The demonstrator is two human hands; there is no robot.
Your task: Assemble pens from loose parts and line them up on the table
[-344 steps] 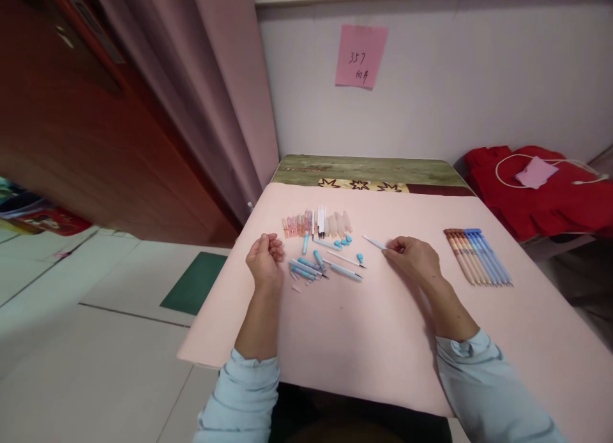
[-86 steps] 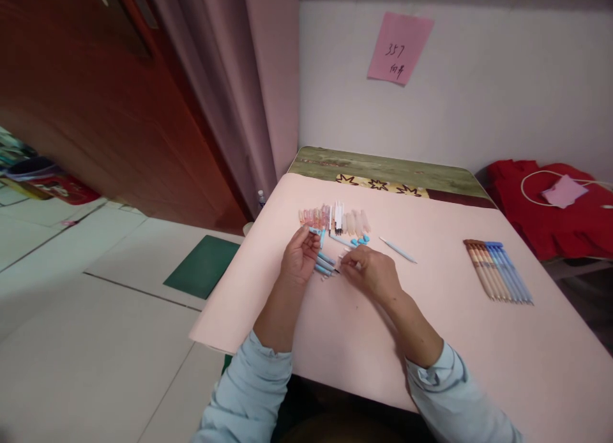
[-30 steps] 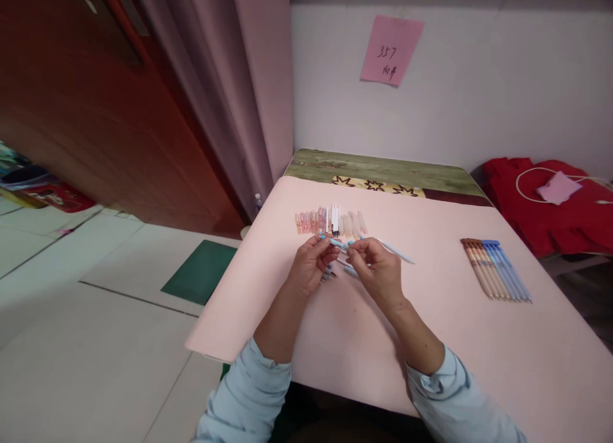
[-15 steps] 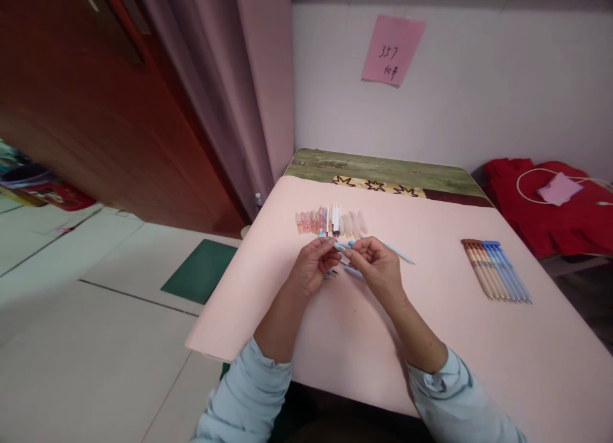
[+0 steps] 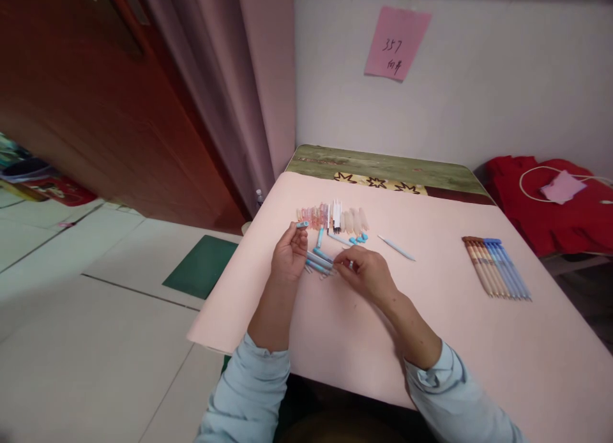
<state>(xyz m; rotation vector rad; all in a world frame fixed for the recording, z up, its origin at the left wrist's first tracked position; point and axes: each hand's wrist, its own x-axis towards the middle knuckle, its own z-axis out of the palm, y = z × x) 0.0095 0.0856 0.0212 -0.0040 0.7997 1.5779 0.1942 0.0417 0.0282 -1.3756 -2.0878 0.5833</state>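
Note:
My left hand (image 5: 288,258) is closed round a light blue pen part (image 5: 302,225) whose end sticks out above the fingers. My right hand (image 5: 363,272) is lowered onto the pink table cover (image 5: 431,341), its fingertips pinched at a small heap of blue pen barrels (image 5: 320,260). What the right fingers grip is too small to make out. Behind the hands lies a row of pink, white and clear pen parts (image 5: 331,218), with several small blue caps (image 5: 359,239) beside it. A single thin blue refill (image 5: 396,248) rests to the right.
A neat row of assembled brown and blue pens (image 5: 496,266) lies at the table's right side. A pink note (image 5: 396,43) hangs on the wall. Red cloth with a white cable (image 5: 546,194) sits at the far right. Curtain and wooden door stand left.
The hands, held together over the heap half a second ago, have come apart. The left has lifted away with the blue part; the right has dropped to the barrels.

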